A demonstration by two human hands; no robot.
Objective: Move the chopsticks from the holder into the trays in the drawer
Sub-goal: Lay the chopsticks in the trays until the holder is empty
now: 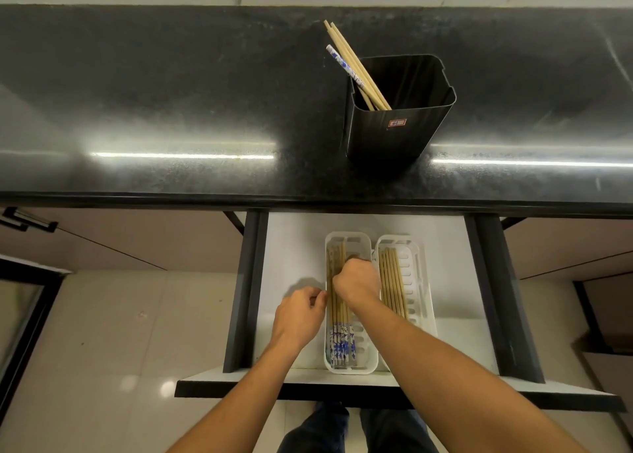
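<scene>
The person is standing over an open drawer (294, 247) under a black speckled countertop (171, 93), with both bare forearms reaching down into it. Two white slotted trays are lying side by side on the drawer's white floor, long sides touching.

The right hand (356, 281) is hovering over the middle of the left tray (364, 240), knuckles up. Its fingers are curling down round the patterned chopsticks (340, 343) bundled there, and its fingertips are hiding beneath the hand. Those chopsticks are lying lengthwise, their blue-and-white ends pointing to the near end of the tray.

The left hand (299, 315) is sitting just left of that same tray, its fingers curling in with the tips at the tray's left rim. Whether it is pinching the rim or only touching it cannot be told.

The right tray (419, 281) is holding a row of plain wooden chopsticks (392, 281) along its left side, partly behind the right forearm.

On the countertop, far from the drawer and a little right of centre, a black square holder (394, 134) is standing upright, bearing a small red label on its near wall. A few leaning chopsticks (356, 65) are sticking out over its far-left corner, most of them plain wood and one with a blue-and-white end.

Pale floor tiles (102, 332) are showing at the left.
</scene>
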